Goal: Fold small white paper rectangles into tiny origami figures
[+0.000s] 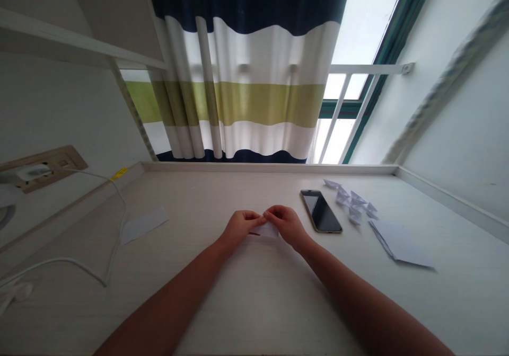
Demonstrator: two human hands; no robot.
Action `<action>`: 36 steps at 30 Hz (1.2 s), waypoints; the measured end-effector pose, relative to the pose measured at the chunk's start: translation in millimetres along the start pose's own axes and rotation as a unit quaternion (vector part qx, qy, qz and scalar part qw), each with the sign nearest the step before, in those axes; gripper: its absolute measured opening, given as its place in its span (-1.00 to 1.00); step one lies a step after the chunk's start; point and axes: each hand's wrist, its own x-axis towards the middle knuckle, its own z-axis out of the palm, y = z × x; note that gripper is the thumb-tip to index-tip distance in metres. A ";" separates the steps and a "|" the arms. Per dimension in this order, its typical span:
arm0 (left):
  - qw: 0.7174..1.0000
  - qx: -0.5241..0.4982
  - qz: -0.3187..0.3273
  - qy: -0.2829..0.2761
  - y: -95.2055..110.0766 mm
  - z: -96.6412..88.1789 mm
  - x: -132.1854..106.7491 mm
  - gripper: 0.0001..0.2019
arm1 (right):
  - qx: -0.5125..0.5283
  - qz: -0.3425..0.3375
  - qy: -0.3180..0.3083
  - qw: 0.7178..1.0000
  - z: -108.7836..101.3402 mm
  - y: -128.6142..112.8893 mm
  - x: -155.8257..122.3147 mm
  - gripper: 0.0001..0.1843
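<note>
My left hand (240, 228) and my right hand (287, 224) meet at the middle of the pale desk (254, 303). Their fingertips pinch a small piece of white paper (267, 231) from both sides, and a thin red mark shows just under its left end. To the right of my right hand, a black smartphone (321, 211) lies face up, not touching it. Farther right sit several small folded white paper shapes (349, 201), and beyond them lies a loose stack of white paper sheets (397, 243).
A white paper strip (143, 224) lies on the desk's left side. A white cable (115, 197) runs from a wall socket (35, 172) across the desk's left part. A low ledge (270, 167) borders the far edge, below a striped curtain (242, 91) and a window (345, 112).
</note>
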 end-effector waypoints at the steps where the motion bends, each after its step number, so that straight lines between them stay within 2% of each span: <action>1: 1.000 -0.005 -0.003 -0.003 0.0 -0.3 -0.1 -0.71 | -0.007 -0.004 0.001 1.000 0.1 0.7 0.4 -0.81; 7: 0.997 -0.052 -0.018 -0.049 -0.1 -3.7 1.4 -0.68 | 0.001 -0.005 0.006 1.000 -2.4 4.9 2.3 -0.80; 14: 0.999 -0.020 0.016 -0.031 2.6 -3.2 3.4 -0.71 | 0.022 0.011 0.007 1.000 -2.5 -0.1 0.7 -0.79; 23: 0.995 0.013 0.026 -0.098 5.5 -8.9 0.7 -0.67 | 0.065 0.034 0.014 0.997 -7.1 -1.8 0.6 -0.75; 36: 0.995 -0.002 0.002 -0.104 5.4 -7.7 -1.3 -0.68 | 0.075 0.029 -0.008 0.997 -4.3 0.0 0.2 -0.79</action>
